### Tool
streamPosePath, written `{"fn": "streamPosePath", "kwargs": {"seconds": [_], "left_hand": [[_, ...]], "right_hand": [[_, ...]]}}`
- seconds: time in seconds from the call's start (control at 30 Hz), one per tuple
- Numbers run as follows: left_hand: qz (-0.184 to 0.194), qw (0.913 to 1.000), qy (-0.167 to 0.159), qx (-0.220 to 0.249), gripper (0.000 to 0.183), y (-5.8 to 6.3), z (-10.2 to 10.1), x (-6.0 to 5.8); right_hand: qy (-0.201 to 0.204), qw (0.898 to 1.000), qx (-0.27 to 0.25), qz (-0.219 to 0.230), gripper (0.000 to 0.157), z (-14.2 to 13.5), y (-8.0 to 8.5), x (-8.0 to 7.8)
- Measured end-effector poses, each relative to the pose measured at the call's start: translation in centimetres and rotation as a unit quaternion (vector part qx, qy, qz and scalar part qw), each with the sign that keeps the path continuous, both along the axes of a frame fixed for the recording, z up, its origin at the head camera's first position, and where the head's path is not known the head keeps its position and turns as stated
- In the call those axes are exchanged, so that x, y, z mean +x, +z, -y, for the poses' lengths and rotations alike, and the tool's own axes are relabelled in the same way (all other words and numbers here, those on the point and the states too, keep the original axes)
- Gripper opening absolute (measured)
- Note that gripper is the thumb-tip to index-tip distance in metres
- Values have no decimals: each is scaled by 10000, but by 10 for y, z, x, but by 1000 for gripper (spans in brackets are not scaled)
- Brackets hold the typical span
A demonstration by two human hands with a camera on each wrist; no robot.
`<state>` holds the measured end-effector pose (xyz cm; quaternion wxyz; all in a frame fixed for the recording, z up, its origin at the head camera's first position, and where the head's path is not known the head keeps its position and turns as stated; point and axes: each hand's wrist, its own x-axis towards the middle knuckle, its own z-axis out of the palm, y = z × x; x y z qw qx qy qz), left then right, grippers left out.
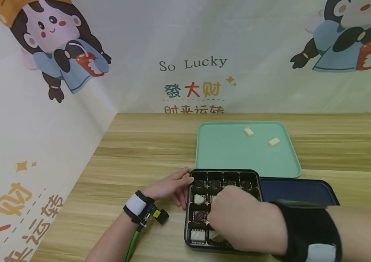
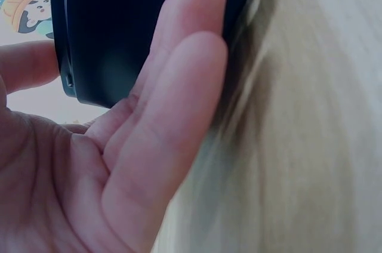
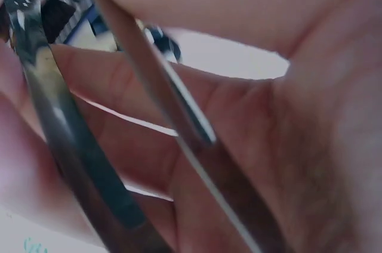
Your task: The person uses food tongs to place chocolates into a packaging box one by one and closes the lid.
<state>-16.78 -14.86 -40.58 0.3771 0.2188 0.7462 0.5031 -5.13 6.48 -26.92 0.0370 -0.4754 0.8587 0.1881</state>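
A black compartment box [image 1: 224, 170] holds dark ridged chocolates [image 1: 200, 217] and white pieces [image 1: 198, 235]. At its left side my left hand [image 1: 169, 186] grips it, thumb at the rim. The left wrist view shows the fingers [image 2: 173, 122] along the box's dark outer wall, close over the table. My right hand [image 1: 242, 222] is above the box and covers several compartments. Metal tongs [image 3: 62, 130] with a perforated end lie between its thumb and fingers in the right wrist view. What their tips touch is hidden from the head view.
Behind the box lies a mint green tray [image 1: 224, 145] with two small white blocks, one [image 1: 249, 131] further back than the other [image 1: 273, 142]. A dark blue tray [image 1: 303, 191] is to the right, partly behind my right forearm. A printed curtain [image 1: 133, 54] hangs behind the wooden table [image 1: 133, 156].
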Motion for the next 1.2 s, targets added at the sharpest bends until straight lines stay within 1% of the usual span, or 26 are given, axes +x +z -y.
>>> {"fn": "streamPosePath", "kwargs": {"seconds": [0.1, 0.17, 0.23, 0.27, 0.33, 0.47, 0.6, 0.63, 0.67, 0.77, 0.83, 0.93, 1.07, 1.2], "left_hand": [[11, 10000, 15, 6, 41, 0, 0, -1], [24, 10000, 19, -1, 41, 0, 0, -1], [34, 10000, 16, -1, 40, 0, 0, 0], [38, 10000, 17, -3, 39, 0, 1, 0], [30, 10000, 25, 3, 39, 0, 1, 0], [31, 10000, 61, 0, 39, 1, 4, 1], [54, 9999, 85, 11, 40, 1, 5, 1], [55, 9999, 91, 13, 40, 1, 5, 1], [56, 9999, 95, 9, 40, 1, 5, 1], [51, 9999, 93, -6, 40, 0, 5, 2], [53, 9999, 102, -14, 41, 0, 4, 3], [65, 9999, 103, -9, 43, 0, 2, 4], [75, 9999, 95, 30, 44, -1, 1, 4], [51, 9999, 83, 46, 43, -1, 2, 2]], "right_hand": [[-193, 9967, -688, 393, 27, -28, 16, -10], [-608, 9920, -893, 651, 25, -46, 25, -19], [-1033, 9850, -1131, 799, 20, -64, 31, -32], [-1323, 9802, -1162, 905, 20, -72, 33, -39], [-1885, 9675, -1232, 1151, 20, -88, 34, -56], [-2665, 9444, -1324, 1402, 20, -116, 23, -96], [-3273, 9214, -1251, 1682, 30, -134, 9, -135], [-3442, 9140, -1244, 1749, 33, -137, 5, -143], [-3574, 9090, -1214, 1766, 34, -138, 2, -151], [-3859, 8986, -1231, 1688, 38, -140, -10, -169], [-3985, 8958, -1267, 1508, 37, -140, -17, -176], [-4062, 8954, -1291, 1290, 33, -139, -25, -183], [-4000, 9022, -1243, 1029, 29, -137, -33, -187], [-3895, 9067, -1396, 821, 29, -134, -39, -189]]}}
